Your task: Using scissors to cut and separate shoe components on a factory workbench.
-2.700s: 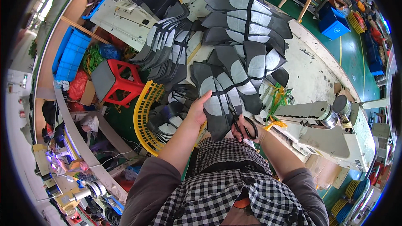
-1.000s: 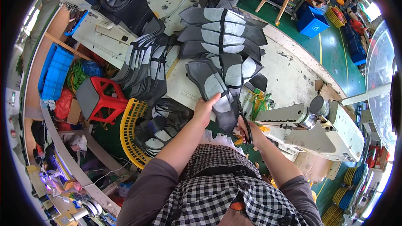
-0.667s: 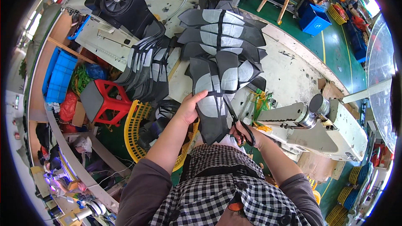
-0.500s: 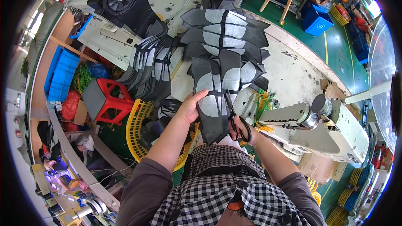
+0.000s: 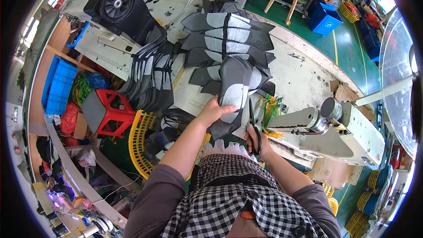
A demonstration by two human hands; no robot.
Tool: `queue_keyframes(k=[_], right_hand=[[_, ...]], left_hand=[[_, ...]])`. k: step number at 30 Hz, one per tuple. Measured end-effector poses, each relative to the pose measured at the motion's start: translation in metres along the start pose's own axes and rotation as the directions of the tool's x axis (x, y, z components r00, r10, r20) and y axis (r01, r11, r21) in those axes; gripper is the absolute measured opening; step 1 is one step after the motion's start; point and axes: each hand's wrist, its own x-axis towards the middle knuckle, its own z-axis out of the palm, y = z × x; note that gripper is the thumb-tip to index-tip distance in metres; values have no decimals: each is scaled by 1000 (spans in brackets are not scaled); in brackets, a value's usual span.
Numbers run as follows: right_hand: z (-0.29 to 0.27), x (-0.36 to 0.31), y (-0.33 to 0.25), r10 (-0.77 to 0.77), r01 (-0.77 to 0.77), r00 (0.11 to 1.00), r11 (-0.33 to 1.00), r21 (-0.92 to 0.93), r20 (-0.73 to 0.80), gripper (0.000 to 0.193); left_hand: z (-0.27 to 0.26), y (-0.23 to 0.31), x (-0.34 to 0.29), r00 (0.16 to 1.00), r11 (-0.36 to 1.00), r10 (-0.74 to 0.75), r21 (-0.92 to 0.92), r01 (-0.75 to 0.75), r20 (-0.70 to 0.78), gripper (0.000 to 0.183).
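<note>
My left hand grips a dark grey, curved fabric piece with a light grey patch, its thumb lying over the patch. Another dark piece shows under that hand. Close by on the right, my right hand holds black-handled scissors, blades pointing away from me and apart from the held piece. Beyond them, a row of similar dark pieces with grey patches lies overlapped on the table, a black band running across it. A second stack of such pieces hangs together at the left.
A white sewing machine stands on the right of the worn white table. At the left are a black wheeled housing, a red-and-grey stool and a yellow basket. Green and yellow strips lie near the machine.
The scissors have come away from the held pieces, and their handles have drawn closer together. My left hand's piece now lies over the others instead of side by side with one.
</note>
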Motion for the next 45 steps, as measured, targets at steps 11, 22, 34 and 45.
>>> queue_keyframes(k=[11,22,34,45], right_hand=[[-23,7,-33,134,-85,984,933,-349,118,73],[-7,-2,-28,78,-80,989,997,7,128,54],[0,-40,-25,-67,64,998,983,-171,-12,42],[27,-33,-11,51,-51,999,985,-164,-2,41]], left_hand=[[14,-25,-31,979,823,-49,-564,-71,-195,47],[-7,-31,-58,971,785,-73,-614,-84,-226,51],[-113,124,-121,855,888,451,223,-402,-255,81],[-243,65,11,694,193,619,928,319,-368,75]])
